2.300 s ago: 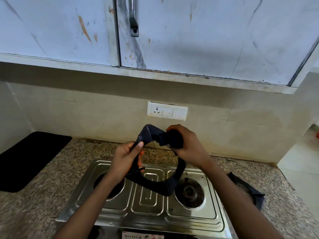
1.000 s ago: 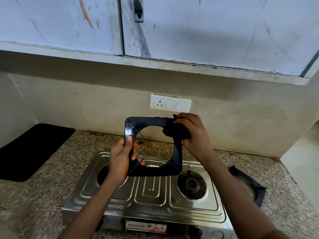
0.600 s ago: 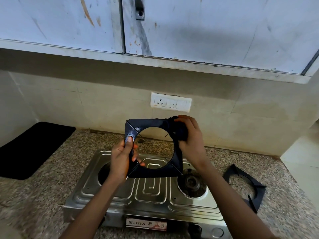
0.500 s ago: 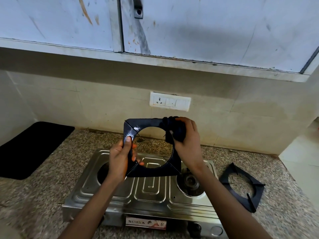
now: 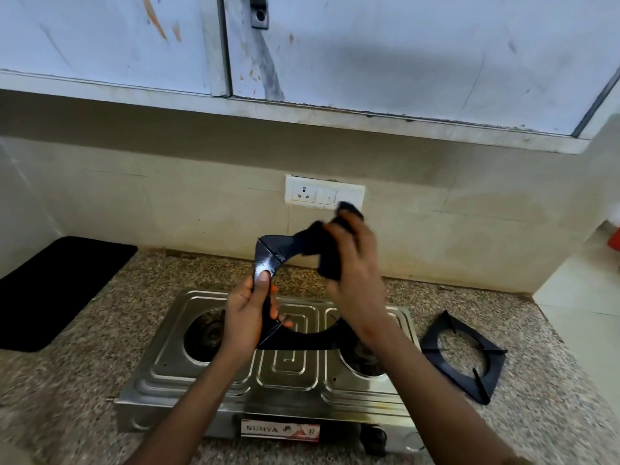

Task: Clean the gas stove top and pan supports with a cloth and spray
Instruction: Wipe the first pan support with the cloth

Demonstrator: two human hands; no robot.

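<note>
I hold a black square pan support (image 5: 273, 250) upright above the steel two-burner gas stove (image 5: 288, 367). My left hand (image 5: 246, 312) grips its left side, thumb on the upper left corner. My right hand (image 5: 357, 266) clutches a dark cloth (image 5: 318, 245) bunched against the support's top right edge and hides that side. Both burner wells on the stove are bare. A second black pan support (image 5: 464, 357) lies flat on the granite counter to the right of the stove. No spray bottle is in view.
A black mat (image 5: 57, 286) lies on the speckled granite counter (image 5: 536, 414) at the left. A white switch and socket plate (image 5: 323, 194) sits on the tiled wall behind the stove. White cabinet doors (image 5: 369, 55) hang overhead. A lighter floor area lies at the far right.
My right hand has slid the cloth along the support's top right edge and lifted slightly. The left hand keeps its grip. The view has tilted, showing the second support fully.
</note>
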